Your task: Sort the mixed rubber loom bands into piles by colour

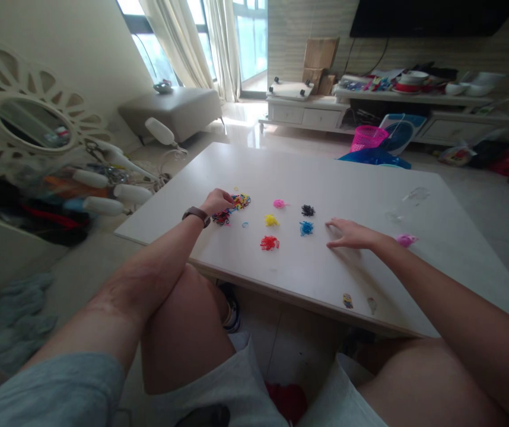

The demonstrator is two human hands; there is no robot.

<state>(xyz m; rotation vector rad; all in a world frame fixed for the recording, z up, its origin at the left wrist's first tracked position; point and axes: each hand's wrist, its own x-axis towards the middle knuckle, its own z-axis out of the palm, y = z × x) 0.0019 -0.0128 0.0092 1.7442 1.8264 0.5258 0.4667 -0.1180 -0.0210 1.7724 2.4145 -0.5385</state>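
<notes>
My left hand (218, 202) reaches into a mixed multicoloured pile of small bands (240, 202); its fingers are pressed together, and whatever they hold is too small to name. My right hand (347, 233) rests on the white table (228, 257) with fingers apart and nothing in it. Between the hands lie single-colour heaps: pink (279, 203), yellow (271, 220), red (269, 242), black (308, 210) and blue (307, 228). One loose blue band (245, 225) is beside the mixed pile.
Right of my right hand are a pink item (406, 240) and a clear plastic container (410, 203). A small yellow figure sticker (347, 300) lies near the front edge. White lamp heads (133, 194) stand beyond the table's left edge.
</notes>
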